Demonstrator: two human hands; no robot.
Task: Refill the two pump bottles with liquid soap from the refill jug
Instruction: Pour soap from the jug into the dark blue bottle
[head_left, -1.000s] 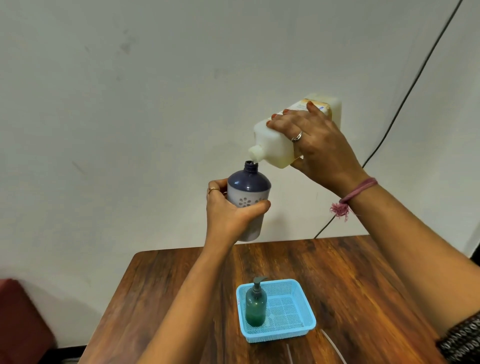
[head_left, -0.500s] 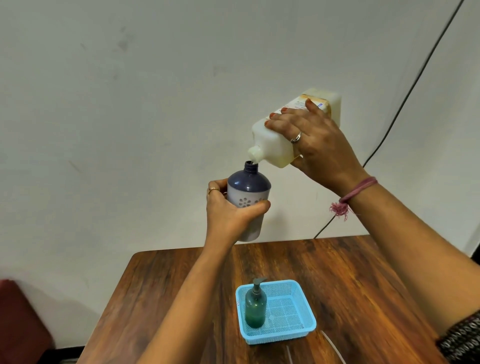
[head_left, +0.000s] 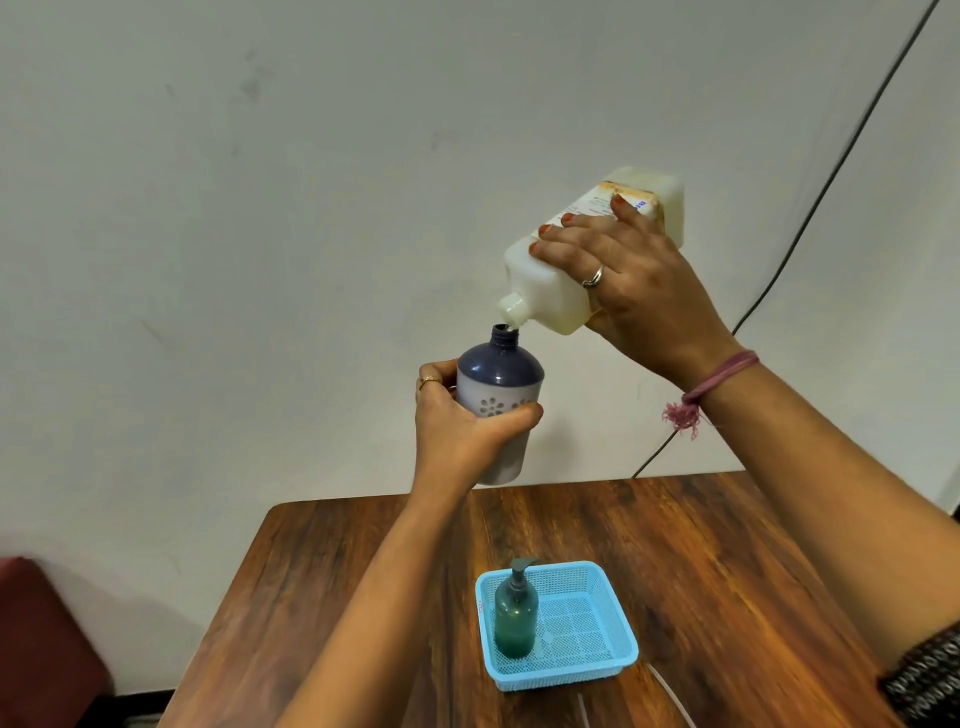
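Note:
My left hand (head_left: 462, 421) grips a purple-and-white bottle (head_left: 498, 379) with flower marks, held upright in the air above the table with its neck uncapped. My right hand (head_left: 634, 291) holds the cream refill jug (head_left: 550, 301) tilted steeply, spout down and just above the bottle's open neck. A small drip of soap shows at the spout. A green pump bottle (head_left: 516, 613) with its pump fitted stands in the left part of a blue mesh basket (head_left: 587, 670) on the table.
The wooden table (head_left: 701, 571) stands against a pale wall. A black cable (head_left: 810, 202) runs down the wall at right. A red seat (head_left: 41, 639) sits at the lower left. Thin white cords (head_left: 670, 691) lie near the basket's front.
The jug has tipped slightly steeper, its spout now nearer the bottle's neck. The left hand and bottle have stayed nearly still.

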